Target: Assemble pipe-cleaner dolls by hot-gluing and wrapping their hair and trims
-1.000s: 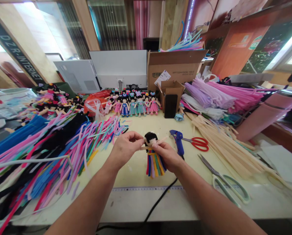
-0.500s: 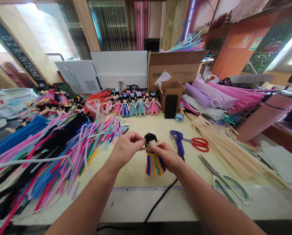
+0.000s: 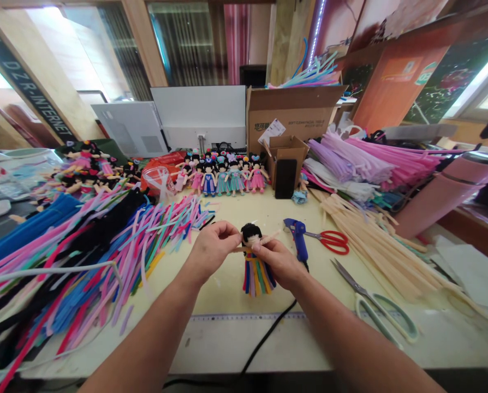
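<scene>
A small pipe-cleaner doll (image 3: 255,261) with black hair and a striped multicolour skirt is held upright above the table's middle. My left hand (image 3: 211,250) pinches the beige arm stem at the doll's left side. My right hand (image 3: 280,261) grips the doll's body and its other beige arm, which sticks out toward the upper right. Both hands are closed on the doll.
A blue glue gun (image 3: 297,238) with a black cord, red scissors (image 3: 332,240) and pale green scissors (image 3: 381,307) lie to the right. Piles of coloured pipe cleaners (image 3: 76,256) fill the left; beige stems (image 3: 375,245) the right. Finished dolls (image 3: 221,176) and cardboard boxes (image 3: 293,112) stand behind.
The doll and both hands have shifted very slightly; the grip is the same.
</scene>
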The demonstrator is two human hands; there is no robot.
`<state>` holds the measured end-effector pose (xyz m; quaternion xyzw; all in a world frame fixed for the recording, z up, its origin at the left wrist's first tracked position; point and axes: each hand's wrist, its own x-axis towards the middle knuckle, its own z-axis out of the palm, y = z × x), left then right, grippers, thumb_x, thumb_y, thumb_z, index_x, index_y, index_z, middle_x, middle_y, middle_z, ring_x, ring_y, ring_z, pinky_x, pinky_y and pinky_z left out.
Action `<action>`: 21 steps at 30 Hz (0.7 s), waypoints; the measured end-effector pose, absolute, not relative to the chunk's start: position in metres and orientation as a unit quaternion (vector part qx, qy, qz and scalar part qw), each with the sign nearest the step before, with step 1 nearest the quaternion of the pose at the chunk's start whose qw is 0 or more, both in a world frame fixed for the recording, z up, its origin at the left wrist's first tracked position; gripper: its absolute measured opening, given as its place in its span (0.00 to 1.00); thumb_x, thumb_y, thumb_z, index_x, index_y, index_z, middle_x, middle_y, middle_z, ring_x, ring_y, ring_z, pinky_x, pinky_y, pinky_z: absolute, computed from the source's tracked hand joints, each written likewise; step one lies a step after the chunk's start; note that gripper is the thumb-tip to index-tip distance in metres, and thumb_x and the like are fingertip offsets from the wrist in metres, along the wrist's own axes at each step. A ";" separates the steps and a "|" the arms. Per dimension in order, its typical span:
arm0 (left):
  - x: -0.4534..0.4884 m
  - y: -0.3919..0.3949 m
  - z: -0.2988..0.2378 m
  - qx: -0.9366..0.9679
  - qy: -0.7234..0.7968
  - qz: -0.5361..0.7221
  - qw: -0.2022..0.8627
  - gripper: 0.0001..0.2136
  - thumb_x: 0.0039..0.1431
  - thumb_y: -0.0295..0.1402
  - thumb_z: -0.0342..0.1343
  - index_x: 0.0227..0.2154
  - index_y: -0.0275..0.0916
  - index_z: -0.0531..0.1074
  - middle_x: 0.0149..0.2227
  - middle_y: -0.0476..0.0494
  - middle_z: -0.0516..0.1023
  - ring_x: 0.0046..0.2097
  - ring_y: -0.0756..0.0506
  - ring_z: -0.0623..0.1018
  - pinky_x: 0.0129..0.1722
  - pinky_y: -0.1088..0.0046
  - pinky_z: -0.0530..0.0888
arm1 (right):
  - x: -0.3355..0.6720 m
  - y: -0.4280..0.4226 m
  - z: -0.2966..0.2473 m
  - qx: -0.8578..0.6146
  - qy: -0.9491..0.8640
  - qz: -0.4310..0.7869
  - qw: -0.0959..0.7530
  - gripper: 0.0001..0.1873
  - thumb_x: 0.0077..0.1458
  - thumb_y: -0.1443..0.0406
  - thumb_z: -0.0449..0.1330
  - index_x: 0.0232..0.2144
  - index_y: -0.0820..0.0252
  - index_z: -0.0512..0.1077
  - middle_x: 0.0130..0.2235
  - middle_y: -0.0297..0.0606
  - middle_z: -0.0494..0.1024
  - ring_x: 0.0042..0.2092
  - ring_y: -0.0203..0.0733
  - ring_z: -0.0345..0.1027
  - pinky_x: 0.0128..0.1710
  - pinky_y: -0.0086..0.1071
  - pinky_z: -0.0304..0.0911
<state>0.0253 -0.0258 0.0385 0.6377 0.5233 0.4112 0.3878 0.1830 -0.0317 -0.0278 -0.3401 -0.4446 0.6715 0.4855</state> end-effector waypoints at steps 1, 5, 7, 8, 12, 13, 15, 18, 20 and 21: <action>0.026 -0.026 0.038 0.637 0.522 0.414 0.388 0.06 0.43 0.35 0.56 0.19 0.39 0.69 0.20 0.54 0.67 0.25 0.50 0.65 0.28 0.73 0.64 | 0.183 -0.031 -0.028 -0.339 -0.445 0.671 0.487 0.22 0.37 0.50 0.70 0.30 0.61 0.75 0.29 0.32 0.73 0.30 0.35 0.61 0.33 0.28 0.57; 0.025 -0.025 0.037 0.635 0.520 0.412 0.397 0.07 0.44 0.37 0.57 0.20 0.38 0.71 0.21 0.53 0.69 0.26 0.49 0.68 0.29 0.72 0.66 | 0.183 -0.031 -0.028 -0.332 -0.444 0.668 0.496 0.22 0.38 0.51 0.70 0.31 0.61 0.76 0.29 0.32 0.73 0.31 0.35 0.62 0.33 0.28 0.58; 0.021 -0.026 0.039 0.632 0.519 0.407 0.407 0.09 0.44 0.39 0.58 0.22 0.38 0.73 0.22 0.52 0.71 0.27 0.49 0.69 0.31 0.72 0.67 | 0.183 -0.031 -0.028 -0.328 -0.440 0.670 0.500 0.22 0.38 0.51 0.70 0.31 0.60 0.76 0.29 0.32 0.73 0.31 0.35 0.62 0.32 0.27 0.58; 0.019 -0.026 0.040 0.631 0.520 0.408 0.408 0.09 0.45 0.40 0.58 0.23 0.38 0.73 0.23 0.51 0.72 0.28 0.49 0.70 0.31 0.71 0.67 | 0.183 -0.032 -0.027 -0.327 -0.437 0.672 0.501 0.22 0.39 0.50 0.70 0.31 0.60 0.76 0.29 0.32 0.73 0.31 0.35 0.63 0.32 0.27 0.58; 0.014 -0.029 0.046 0.651 0.528 0.410 0.359 0.09 0.46 0.40 0.57 0.25 0.40 0.74 0.26 0.50 0.75 0.29 0.48 0.71 0.30 0.71 0.68 | 0.183 -0.033 -0.025 -0.323 -0.427 0.682 0.498 0.22 0.38 0.50 0.70 0.32 0.59 0.76 0.30 0.33 0.74 0.31 0.36 0.64 0.33 0.28 0.60; 0.014 -0.029 0.047 0.662 0.532 0.404 0.340 0.08 0.46 0.39 0.57 0.25 0.40 0.74 0.26 0.50 0.75 0.29 0.47 0.71 0.30 0.72 0.68 | 0.183 -0.034 -0.025 -0.324 -0.429 0.681 0.498 0.22 0.38 0.50 0.70 0.32 0.59 0.76 0.30 0.33 0.74 0.31 0.36 0.64 0.33 0.28 0.60; 0.014 -0.030 0.050 0.682 0.539 0.388 0.305 0.07 0.46 0.38 0.57 0.24 0.41 0.74 0.25 0.50 0.75 0.30 0.47 0.72 0.30 0.72 0.67 | 0.183 -0.034 -0.024 -0.327 -0.434 0.676 0.498 0.22 0.38 0.50 0.70 0.32 0.59 0.76 0.30 0.33 0.74 0.31 0.37 0.64 0.33 0.29 0.61; 0.017 -0.031 0.053 0.693 0.545 0.372 0.291 0.06 0.46 0.37 0.56 0.23 0.40 0.74 0.24 0.50 0.75 0.28 0.48 0.71 0.29 0.72 0.67 | 0.183 -0.034 -0.025 -0.326 -0.442 0.672 0.496 0.22 0.39 0.50 0.70 0.32 0.59 0.76 0.30 0.33 0.74 0.31 0.36 0.64 0.34 0.29 0.60; 0.018 -0.031 0.054 0.691 0.547 0.364 0.300 0.07 0.46 0.37 0.56 0.23 0.40 0.74 0.23 0.51 0.74 0.27 0.48 0.70 0.28 0.72 0.67 | 0.183 -0.034 -0.026 -0.324 -0.448 0.671 0.494 0.22 0.39 0.50 0.70 0.32 0.60 0.76 0.30 0.33 0.73 0.31 0.35 0.63 0.34 0.28 0.60; 0.018 -0.031 0.055 0.690 0.548 0.361 0.305 0.07 0.46 0.37 0.56 0.22 0.39 0.73 0.23 0.51 0.74 0.27 0.48 0.69 0.28 0.72 0.66 | 0.182 -0.033 -0.027 -0.325 -0.450 0.670 0.493 0.22 0.39 0.50 0.70 0.32 0.60 0.76 0.30 0.32 0.73 0.31 0.35 0.63 0.34 0.28 0.59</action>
